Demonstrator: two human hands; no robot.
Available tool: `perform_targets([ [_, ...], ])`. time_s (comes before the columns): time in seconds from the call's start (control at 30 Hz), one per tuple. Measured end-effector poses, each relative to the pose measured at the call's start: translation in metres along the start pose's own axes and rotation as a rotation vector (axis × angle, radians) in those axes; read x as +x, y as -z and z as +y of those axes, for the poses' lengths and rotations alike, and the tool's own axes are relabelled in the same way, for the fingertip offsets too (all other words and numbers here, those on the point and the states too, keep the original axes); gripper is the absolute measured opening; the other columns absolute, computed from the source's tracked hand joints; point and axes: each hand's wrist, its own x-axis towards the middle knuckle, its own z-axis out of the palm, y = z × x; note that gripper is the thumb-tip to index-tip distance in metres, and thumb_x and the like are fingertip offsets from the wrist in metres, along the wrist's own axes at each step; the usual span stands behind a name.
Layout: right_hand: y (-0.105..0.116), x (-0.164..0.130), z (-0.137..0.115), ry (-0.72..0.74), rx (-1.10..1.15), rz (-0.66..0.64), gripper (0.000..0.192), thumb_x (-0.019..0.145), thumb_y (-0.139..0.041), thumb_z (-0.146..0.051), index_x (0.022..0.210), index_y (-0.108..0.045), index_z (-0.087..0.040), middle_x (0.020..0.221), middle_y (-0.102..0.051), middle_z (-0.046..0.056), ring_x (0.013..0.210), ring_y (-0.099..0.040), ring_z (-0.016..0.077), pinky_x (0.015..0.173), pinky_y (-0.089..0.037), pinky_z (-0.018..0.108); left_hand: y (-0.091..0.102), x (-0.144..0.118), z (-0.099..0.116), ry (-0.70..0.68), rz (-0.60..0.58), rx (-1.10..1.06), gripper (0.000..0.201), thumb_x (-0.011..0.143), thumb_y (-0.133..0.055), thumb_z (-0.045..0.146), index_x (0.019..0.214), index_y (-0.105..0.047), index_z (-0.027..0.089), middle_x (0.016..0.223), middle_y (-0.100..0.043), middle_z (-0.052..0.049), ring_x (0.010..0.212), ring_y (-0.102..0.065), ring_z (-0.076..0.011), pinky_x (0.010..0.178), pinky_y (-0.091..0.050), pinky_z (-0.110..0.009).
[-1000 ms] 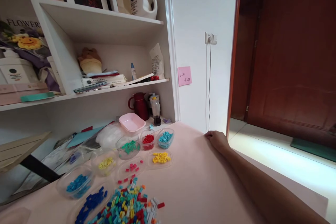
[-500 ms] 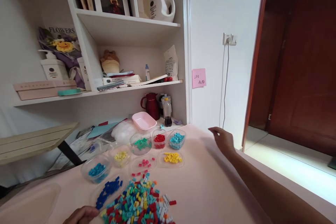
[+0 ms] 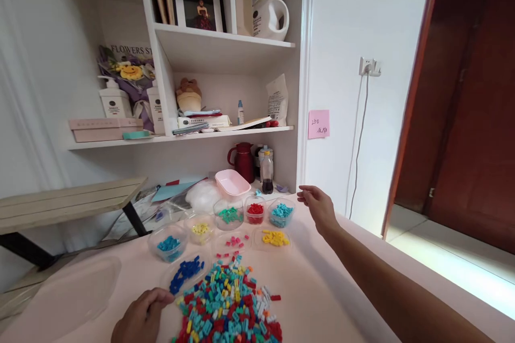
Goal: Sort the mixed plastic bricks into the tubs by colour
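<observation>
My left hand rests on the table at the left edge of a mixed heap of small plastic building bricks. Its fingers are curled and pressed together, and whatever they may hold is hidden. Beside the clear tub of light blue bricks, my right hand hovers at its right, fingers stretched leftward with a gap between them and nothing visible in them. Near the heap are dark blue bricks in a shallow clear tray, pink bricks and yellow bricks.
Further clear tubs hold red bricks, green bricks, pale yellow bricks and blue bricks. Behind them stand a pink basin, a dark red jug and a bottle. A wooden bench is at left.
My right hand has moved left, closer to the light blue tub. My left hand remains by the heap and shows more fully. The view has shifted, so the scene sits further right.
</observation>
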Motion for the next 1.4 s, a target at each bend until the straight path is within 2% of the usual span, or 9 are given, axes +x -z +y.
perform_targets([
  [0.13,0.000,-0.041,-0.007,-0.149,0.164,-0.143,0.040,0.081,-0.054,-0.050,0.103,-0.064,-0.018,0.066,-0.060,-0.001,0.049,-0.052,0.0107,0.046,-0.041,0.023,0.000,-0.003,0.005,-0.021,-0.009,-0.005,0.028,0.077,-0.043,0.030,0.078,-0.071,0.028,0.097,-0.074,0.004,0.101,-0.065,-0.0199,0.086,-0.047,-0.028],
  [0.27,-0.006,-0.083,-0.012,-0.357,0.268,-0.536,0.033,0.079,-0.061,-0.045,0.096,-0.067,-0.017,0.056,-0.050,-0.005,0.043,-0.038,0.0069,0.040,-0.027,0.020,0.000,-0.004,0.008,0.003,-0.032,-0.005,0.030,0.079,-0.041,0.030,0.080,-0.070,0.026,0.099,-0.074,0.002,0.100,-0.064,-0.0201,0.085,-0.046,-0.029],
  [0.47,-0.013,-0.109,-0.013,-0.285,0.058,-0.874,0.022,0.080,-0.060,-0.034,0.091,-0.072,-0.019,0.061,-0.057,-0.002,0.053,-0.047,0.0103,0.048,-0.036,0.021,0.001,-0.004,0.007,0.009,-0.027,-0.024,0.028,0.078,-0.042,0.029,0.080,-0.070,0.025,0.098,-0.074,0.001,0.098,-0.064,-0.0197,0.085,-0.046,-0.028],
  [0.57,-0.017,-0.114,-0.009,-0.171,-0.058,-0.879,0.022,0.082,-0.057,-0.031,0.093,-0.074,-0.023,0.070,-0.064,0.000,0.059,-0.054,0.0137,0.054,-0.041,0.024,0.002,-0.005,0.008,-0.001,-0.024,-0.020,0.028,0.077,-0.042,0.028,0.080,-0.070,0.025,0.097,-0.074,0.001,0.099,-0.064,-0.0200,0.086,-0.046,-0.028],
  [0.73,-0.028,-0.124,-0.005,0.212,-0.280,-0.788,0.031,0.087,-0.048,-0.020,0.099,-0.075,-0.030,0.095,-0.067,0.005,0.085,-0.061,0.0183,0.077,-0.048,0.030,0.001,-0.003,0.004,0.011,-0.037,-0.027,0.028,0.077,-0.041,0.029,0.080,-0.069,0.025,0.099,-0.074,0.001,0.101,-0.064,-0.0207,0.088,-0.045,-0.030],
  [0.9,-0.032,-0.129,-0.003,0.403,-0.476,-0.865,0.046,0.083,-0.049,-0.009,0.112,-0.070,-0.037,0.100,-0.062,0.003,0.086,-0.061,0.0158,0.076,-0.046,0.026,-0.002,0.001,-0.004,0.010,-0.032,-0.040,0.028,0.075,-0.042,0.030,0.080,-0.069,0.026,0.098,-0.073,0.001,0.101,-0.063,-0.0209,0.089,-0.046,-0.030],
  [1.07,-0.030,-0.128,-0.003,0.483,-0.548,-0.910,0.040,0.084,-0.052,-0.013,0.110,-0.071,-0.037,0.101,-0.062,0.003,0.086,-0.062,0.0162,0.072,-0.045,0.025,0.000,0.001,0.002,0.018,-0.045,-0.031,0.029,0.074,-0.041,0.031,0.079,-0.069,0.027,0.099,-0.073,0.001,0.101,-0.063,-0.0214,0.089,-0.045,-0.031],
  [1.2,-0.029,-0.127,-0.003,0.467,-0.556,-0.845,0.031,0.086,-0.050,-0.016,0.102,-0.074,-0.029,0.101,-0.064,0.004,0.086,-0.061,0.0166,0.074,-0.046,0.026,0.001,0.000,0.005,0.018,-0.030,-0.018,0.029,0.073,-0.042,0.034,0.079,-0.069,0.026,0.098,-0.074,0.001,0.101,-0.063,-0.0227,0.087,-0.046,-0.032],
  [1.4,-0.027,-0.128,-0.003,0.491,-0.503,-0.865,0.045,0.084,-0.048,-0.010,0.113,-0.069,-0.037,0.101,-0.062,0.003,0.085,-0.061,0.0150,0.074,-0.046,0.025,-0.001,0.003,-0.001,0.000,-0.032,-0.040,0.028,0.074,-0.043,0.034,0.080,-0.069,0.026,0.098,-0.074,0.000,0.099,-0.064,-0.0220,0.085,-0.047,-0.030],
])
